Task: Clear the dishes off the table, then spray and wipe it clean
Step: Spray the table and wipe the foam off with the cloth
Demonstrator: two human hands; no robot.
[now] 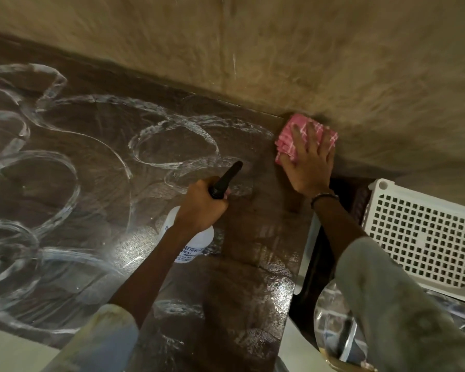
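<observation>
Across the dark table (65, 167), no dishes show and soapy swirls cover the left and centre: clearing looks done, wiping is under way.
Streaks from upper left to lower centre remain to wipe. Right of frame, a white crate (424, 237) sits off the table. Centre, the left hand (202, 205) grips a white bottle (199, 242); its blue label is partly legible, "SPRAY". Right hand (309, 162), fingers spread flat, presses a pink cloth (293, 130) at the far edge.
</observation>
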